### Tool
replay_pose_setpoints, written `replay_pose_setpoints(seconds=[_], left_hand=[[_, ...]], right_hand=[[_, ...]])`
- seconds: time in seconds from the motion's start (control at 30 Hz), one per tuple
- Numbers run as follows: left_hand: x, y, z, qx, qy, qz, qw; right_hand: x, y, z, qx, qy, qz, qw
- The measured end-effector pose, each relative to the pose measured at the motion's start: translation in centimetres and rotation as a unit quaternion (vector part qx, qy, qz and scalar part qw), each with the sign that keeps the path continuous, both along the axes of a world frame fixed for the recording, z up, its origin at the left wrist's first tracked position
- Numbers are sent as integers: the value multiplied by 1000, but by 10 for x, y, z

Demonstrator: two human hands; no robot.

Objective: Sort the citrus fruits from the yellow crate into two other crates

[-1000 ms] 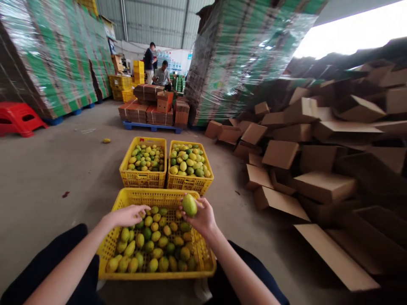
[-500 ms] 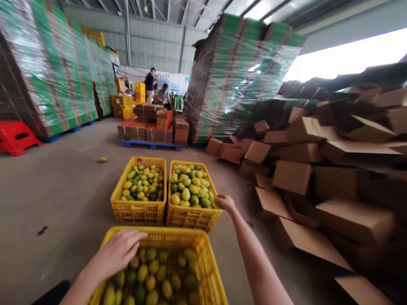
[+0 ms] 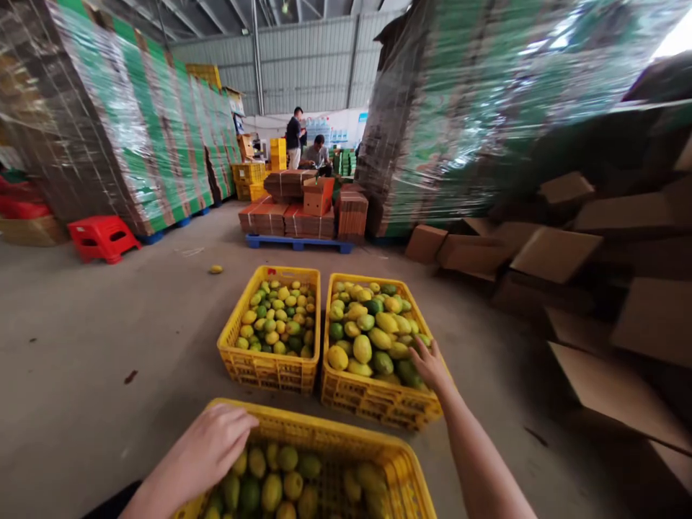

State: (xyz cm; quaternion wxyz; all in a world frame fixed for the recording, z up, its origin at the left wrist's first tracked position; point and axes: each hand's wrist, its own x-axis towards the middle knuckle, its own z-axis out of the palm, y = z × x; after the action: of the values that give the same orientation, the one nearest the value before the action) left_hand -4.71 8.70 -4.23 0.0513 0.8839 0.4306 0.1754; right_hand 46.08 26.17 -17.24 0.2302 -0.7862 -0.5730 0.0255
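My right hand (image 3: 431, 364) is over the front right corner of a yellow crate (image 3: 378, 404) heaped with oval green and yellow fruits (image 3: 362, 349). Its fingers are spread and touch or nearly touch the fruits there; none shows in its grip. My left hand (image 3: 219, 440) lies at the back left corner of the nearest yellow crate (image 3: 335, 430), fingers stretched out along the rim. Similar fruits (image 3: 271, 491) partly cover the bottom of that crate, whose front is cut off by the picture edge.
Another yellow crate of fruit (image 3: 270, 365) stands left of the heaped one. One loose fruit (image 3: 216, 269) lies on the floor near a red stool (image 3: 104, 238). Cardboard boxes (image 3: 556, 252) pile up at right. Beyond are a loaded blue pallet (image 3: 298, 243), wrapped stacks (image 3: 443, 122) and two people (image 3: 316, 155).
My view has turned right-to-left in reverse: the scene has shifted rightward. My right hand, earlier closed on a green fruit at the crate's corner, has released it among the others and spread its fingers.
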Motion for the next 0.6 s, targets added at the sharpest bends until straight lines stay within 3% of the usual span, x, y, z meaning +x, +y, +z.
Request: replay_pose_setpoints(seconds=[0.1, 0.23, 0.47, 0.6], left_hand=[[1, -4, -2, -18, -9, -11, 1000], [-1, -5, -1, -34, -12, -5, 999], [2, -6, 3, -98, 21, 34, 994], [-2, -9, 11, -144, 45, 58, 987]], right_hand=[[8, -5, -2, -46, 47, -60, 996], [13, -12, 4, -59, 100, -91, 989], [3, -17, 6, -38, 178, -137, 974], [-19, -22, 9, 29, 188, -189, 963]])
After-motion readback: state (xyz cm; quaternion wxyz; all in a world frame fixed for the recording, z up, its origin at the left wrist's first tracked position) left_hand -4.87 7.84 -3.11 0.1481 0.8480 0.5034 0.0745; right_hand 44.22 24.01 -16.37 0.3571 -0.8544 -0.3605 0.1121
